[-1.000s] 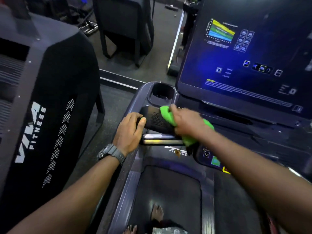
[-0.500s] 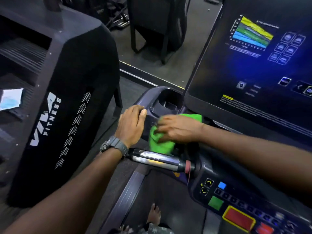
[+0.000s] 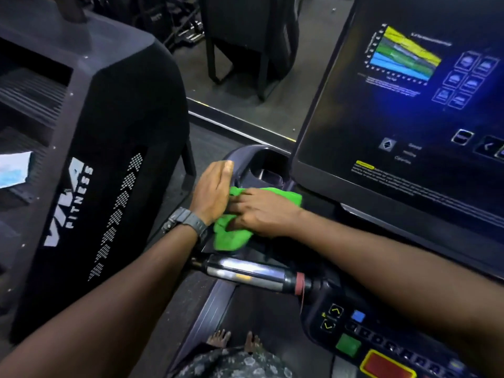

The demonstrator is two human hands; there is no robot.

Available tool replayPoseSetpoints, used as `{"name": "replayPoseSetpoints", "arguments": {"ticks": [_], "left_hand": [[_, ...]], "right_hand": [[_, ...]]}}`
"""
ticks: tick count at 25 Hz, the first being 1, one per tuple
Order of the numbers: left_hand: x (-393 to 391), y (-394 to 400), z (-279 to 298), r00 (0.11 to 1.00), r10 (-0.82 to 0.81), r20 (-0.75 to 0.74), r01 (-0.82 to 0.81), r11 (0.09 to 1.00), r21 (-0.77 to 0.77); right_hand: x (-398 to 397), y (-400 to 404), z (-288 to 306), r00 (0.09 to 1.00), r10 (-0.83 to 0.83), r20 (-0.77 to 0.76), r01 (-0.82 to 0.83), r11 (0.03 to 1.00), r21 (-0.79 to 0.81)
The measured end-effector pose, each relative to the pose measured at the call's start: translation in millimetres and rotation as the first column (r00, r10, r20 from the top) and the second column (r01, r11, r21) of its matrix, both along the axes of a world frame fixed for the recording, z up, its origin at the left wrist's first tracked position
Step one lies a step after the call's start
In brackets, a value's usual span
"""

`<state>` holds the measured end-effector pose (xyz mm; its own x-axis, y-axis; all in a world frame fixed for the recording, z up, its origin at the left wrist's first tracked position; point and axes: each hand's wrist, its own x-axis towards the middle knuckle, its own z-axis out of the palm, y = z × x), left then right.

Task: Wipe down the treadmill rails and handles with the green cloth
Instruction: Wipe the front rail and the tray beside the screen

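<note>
your right hand (image 3: 261,212) lies on the bright green soft cloth (image 3: 231,236), fingers spread fairly flat and pressing it down onto the dark plastic top of the treadmill's left handle area, just in front of the moulded cup holder (image 3: 266,170). whether your thumb is tucked under a fold, you cannot tell from here. your left hand (image 3: 214,190) rests just beside it, fingers straight and together, the palm edge touching the cloth and the dark console edge; it holds nothing. a dark grey wristwatch (image 3: 188,222) sits on that wrist.

the cloth is bunched, part under your palm and part spilling toward you over the edge. it looks light and limp, so it should fold round a bar easily, but it will likely slide and ball up under a flat palm. my advice is to gather a pad of it in your fingers before moving on, rather than pushing it loose.

just below the cloth runs the shiny chrome cylindrical grip bar (image 3: 251,272), with a red band at its right end; it looks smooth and probably slippery, so wrap the cloth round it.

further out, the large dark touchscreen (image 3: 409,105) shows a coloured chart and small text too blurred to read. the black neighbouring machine housing (image 3: 109,159) on your left reads "via fitness" in white.
</note>
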<state>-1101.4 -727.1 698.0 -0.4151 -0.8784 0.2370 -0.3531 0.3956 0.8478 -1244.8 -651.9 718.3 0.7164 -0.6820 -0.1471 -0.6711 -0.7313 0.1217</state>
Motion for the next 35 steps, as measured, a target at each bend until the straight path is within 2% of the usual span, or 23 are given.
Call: {"name": "replayPoseSetpoints", "arguments": {"ticks": [2,4,6,9,11,12,14,16,18,19,20,21,22,23,24,25,27,28,29,30,33,34,35], "left_hand": [[-3.4,-7.2,-2.1,1.000,0.014,-0.020,-0.013,0.999,0.050],[-1.4,-14.8,-6.5,0.999,0.005,-0.041,-0.001,0.997,0.078],[1.3,-16.6,-10.4,0.996,0.035,-0.083,-0.027,0.996,0.085],[2.3,-18.5,-16.3,0.982,0.072,-0.173,-0.044,0.987,0.157],[4.3,-19.6,-21.5,0.966,0.105,-0.235,-0.068,0.985,0.160],[4.6,-19.5,-20.7,0.962,0.114,-0.249,-0.076,0.984,0.159],[5.2,-18.9,-17.0,0.957,0.112,-0.267,-0.059,0.979,0.197],[6.7,-17.5,-14.0,0.951,0.122,-0.284,-0.063,0.976,0.209],[6.6,-15.3,-8.1,0.946,0.136,-0.295,-0.074,0.975,0.211],[6.4,-15.2,-6.6,0.945,0.134,-0.297,-0.070,0.974,0.216],[6.7,-15.4,-6.8,0.946,0.129,-0.297,-0.067,0.975,0.211],[7.2,-15.9,-9.0,0.947,0.125,-0.295,-0.065,0.977,0.204],[7.4,-16.3,-10.0,0.946,0.123,-0.299,-0.063,0.978,0.200],[6.6,-16.6,-10.3,0.942,0.131,-0.310,-0.068,0.977,0.204],[4.9,-17.3,-10.9,0.935,0.134,-0.328,-0.065,0.975,0.213],[3.6,-18.1,-11.1,0.931,0.130,-0.341,-0.055,0.974,0.222],[3.5,-17.4,-11.3,0.927,0.126,-0.353,-0.048,0.974,0.221],[4.2,-16.7,-9.7,0.926,0.126,-0.356,-0.048,0.974,0.220],[5.4,-15.9,-8.8,0.927,0.125,-0.354,-0.046,0.973,0.224],[6.7,-14.7,-7.3,0.929,0.117,-0.352,-0.038,0.974,0.225],[7.6,-14.0,-7.8,0.937,0.081,-0.341,-0.005,0.976,0.217],[7.5,-13.9,-7.9,0.940,0.071,-0.334,0.003,0.977,0.215],[7.3,-14.3,-6.6,0.942,0.059,-0.330,0.009,0.980,0.201]], "right_hand": [[-4.4,8.5,5.3,0.998,0.029,0.057,-0.029,1.000,0.005],[-34.2,42.3,5.6,0.989,0.068,0.129,-0.084,0.989,0.124],[-55.2,61.6,19.4,0.992,0.087,0.088,-0.102,0.975,0.198],[-32.6,22.4,13.0,0.997,-0.063,0.043,0.059,0.994,0.087],[4.8,1.2,-4.0,0.958,-0.238,0.156,0.245,0.969,-0.021],[9.1,2.4,-6.3,0.943,-0.270,0.194,0.278,0.961,-0.016],[-6.6,28.4,-15.7,0.957,-0.179,0.226,0.195,0.980,-0.049],[-31.7,56.8,-11.3,0.977,-0.108,0.182,0.108,0.994,0.006],[-36.6,57.0,-8.5,0.947,-0.260,0.186,0.272,0.962,-0.038],[-26.0,47.2,-10.7,0.879,-0.418,0.228,0.446,0.891,-0.087],[-5.8,30.0,-10.0,0.729,-0.613,0.305,0.660,0.747,-0.076],[15.5,7.2,-8.0,0.499,-0.775,0.389,0.835,0.550,0.025],[34.5,-15.0,-1.3,0.253,-0.861,0.441,0.909,0.368,0.197],[46.5,-32.2,6.2,0.086,-0.883,0.462,0.915,0.253,0.313],[49.9,-40.3,9.0,0.042,-0.899,0.436,0.923,0.202,0.328],[47.4,-34.8,8.1,0.104,-0.911,0.399,0.948,0.212,0.237],[39.6,0.4,-0.7,0.343,-0.871,0.351,0.934,0.357,-0.027],[36.8,16.5,0.0,0.390,-0.868,0.308,0.921,0.377,-0.101],[34.0,19.5,0.9,0.403,-0.875,0.266,0.915,0.381,-0.133],[34.3,10.7,1.3,0.379,-0.898,0.223,0.925,0.360,-0.124],[49.8,-38.9,2.8,0.273,-0.934,0.232,0.961,0.276,-0.022],[50.4,-36.2,0.2,0.287,-0.923,0.256,0.957,0.289,-0.032],[47.9,-22.8,-2.7,0.341,-0.900,0.272,0.939,0.338,-0.061]]}}
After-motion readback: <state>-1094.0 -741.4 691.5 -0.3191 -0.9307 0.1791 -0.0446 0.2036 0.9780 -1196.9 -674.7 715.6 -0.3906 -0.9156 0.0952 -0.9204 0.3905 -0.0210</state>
